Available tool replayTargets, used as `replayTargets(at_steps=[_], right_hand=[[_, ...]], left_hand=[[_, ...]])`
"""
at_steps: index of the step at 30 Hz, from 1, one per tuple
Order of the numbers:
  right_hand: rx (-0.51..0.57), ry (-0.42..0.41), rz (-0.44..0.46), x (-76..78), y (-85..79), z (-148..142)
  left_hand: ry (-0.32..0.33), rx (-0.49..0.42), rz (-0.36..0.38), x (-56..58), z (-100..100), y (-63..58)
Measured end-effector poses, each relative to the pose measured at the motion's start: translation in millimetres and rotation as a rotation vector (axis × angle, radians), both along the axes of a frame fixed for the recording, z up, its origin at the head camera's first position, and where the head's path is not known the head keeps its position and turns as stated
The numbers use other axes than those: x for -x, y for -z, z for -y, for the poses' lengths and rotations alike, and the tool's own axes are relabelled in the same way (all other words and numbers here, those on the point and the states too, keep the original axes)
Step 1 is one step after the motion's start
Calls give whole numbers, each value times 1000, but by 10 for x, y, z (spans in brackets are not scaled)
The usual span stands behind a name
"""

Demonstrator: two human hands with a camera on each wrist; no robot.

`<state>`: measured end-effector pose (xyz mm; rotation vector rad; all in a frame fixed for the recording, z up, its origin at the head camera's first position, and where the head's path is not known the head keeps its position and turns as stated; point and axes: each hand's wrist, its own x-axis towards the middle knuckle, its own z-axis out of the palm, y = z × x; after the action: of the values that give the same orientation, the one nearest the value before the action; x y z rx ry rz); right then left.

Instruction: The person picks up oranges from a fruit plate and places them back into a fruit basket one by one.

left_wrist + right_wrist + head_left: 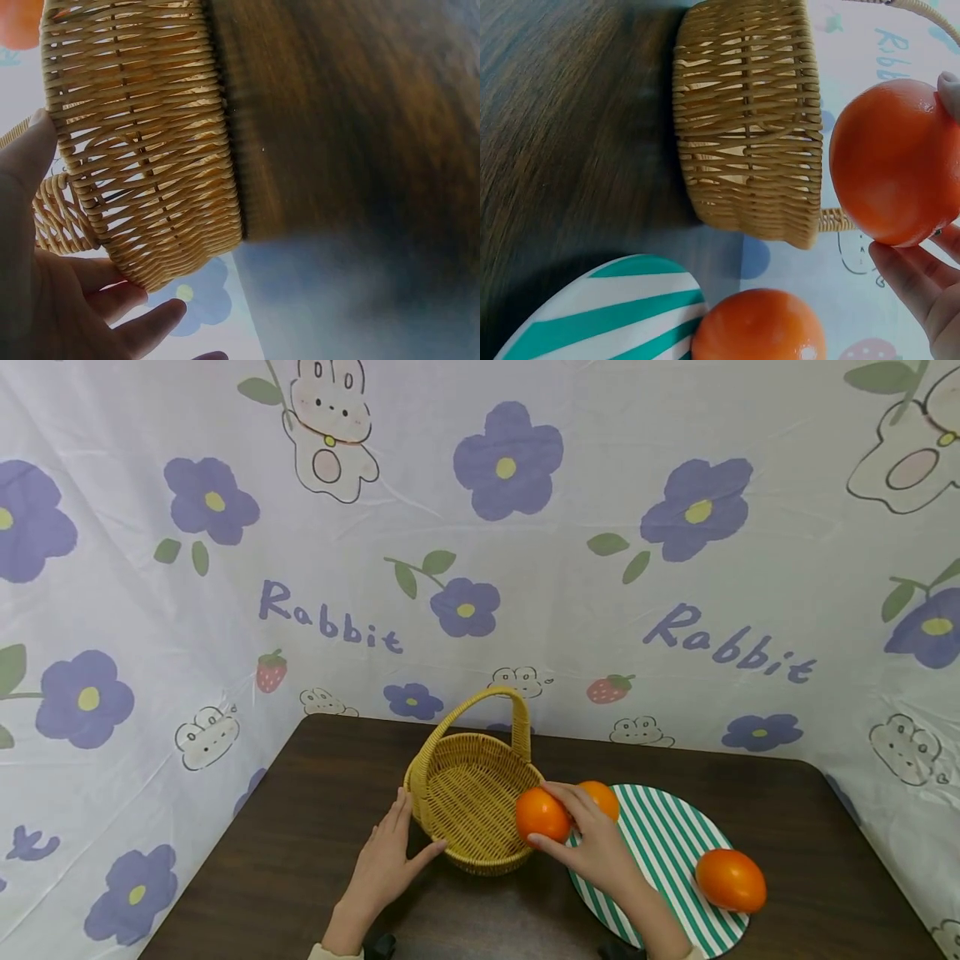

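A yellow wicker basket [487, 865] with an arched handle stands upright near the back of the table. My left hand [386, 856] is at its left side, fingers extended; in the left wrist view the thumb lies at the rim and the fingers by the woven wall [150, 150]. With thumb and fingers, my right hand [596, 843] grips a smooth round orange [896, 165] above the basket's right rim. Behind that hand a second orange [604, 797] sits at the edge of a green-and-white striped round plate [660, 827], partly hidden.
A more oval orange-coloured fruit [731, 881] lies at the plate's right edge. The dark wooden table [300, 827] meets a white curtain [570, 610] printed with rabbits and purple flowers at the back. The basket handle [521, 727] arches above its opening.
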<state>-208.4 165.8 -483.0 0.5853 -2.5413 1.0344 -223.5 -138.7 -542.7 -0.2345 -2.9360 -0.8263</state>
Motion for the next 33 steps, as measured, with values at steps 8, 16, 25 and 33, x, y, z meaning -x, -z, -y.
replayTargets(at_steps=[8, 16, 25, 33], right_hand=[[-37, 4, -49, 87, 14, 47], [-28, -2, -14, 174, 36, 111], [-33, -8, 20, 285, 69, 195], [-39, -9, 56, 373, 115, 254]], left_hand=[[0, -12, -8, 13, -9, 13], [-3, -15, -16, 28, -20, 13], [-3, -18, -4, 53, -23, 3], [0, -21, -6, 57, -26, 11]])
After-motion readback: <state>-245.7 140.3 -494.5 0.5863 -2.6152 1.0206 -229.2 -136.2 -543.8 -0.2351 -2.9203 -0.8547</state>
